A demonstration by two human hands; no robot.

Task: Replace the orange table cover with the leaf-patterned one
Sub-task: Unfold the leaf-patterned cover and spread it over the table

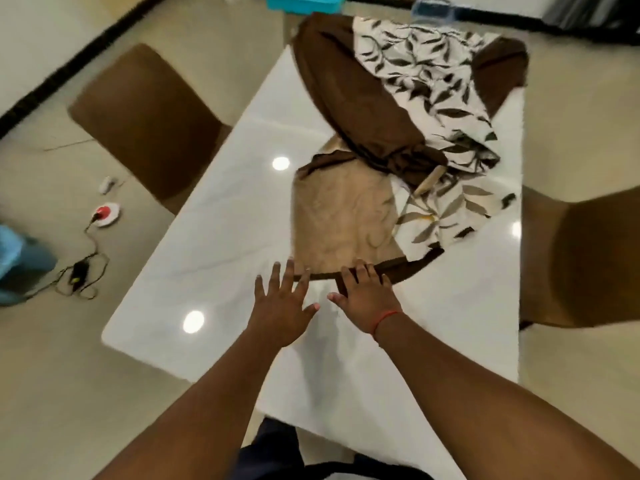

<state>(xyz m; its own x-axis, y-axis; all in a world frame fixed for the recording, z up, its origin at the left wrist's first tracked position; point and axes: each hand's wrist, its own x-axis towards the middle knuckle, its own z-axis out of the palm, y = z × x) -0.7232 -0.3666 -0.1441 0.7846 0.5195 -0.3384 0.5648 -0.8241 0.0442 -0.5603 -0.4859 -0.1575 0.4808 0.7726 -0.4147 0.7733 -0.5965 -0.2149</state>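
The leaf-patterned cover, cream with dark leaves and a wide brown border, lies crumpled across the far half of the white table. Part of it is flipped so its tan underside faces up. Its brown hem runs across the table's middle. My left hand is spread flat with fingers apart, its fingertips at the hem's left end. My right hand rests with fingers over the hem; whether it pinches the cloth is unclear. No orange cover is in view.
A brown chair stands at the table's left side and another brown chair at its right. On the floor at left lie a red-and-white device with a cable and a black adapter. A teal basket sits beyond the table.
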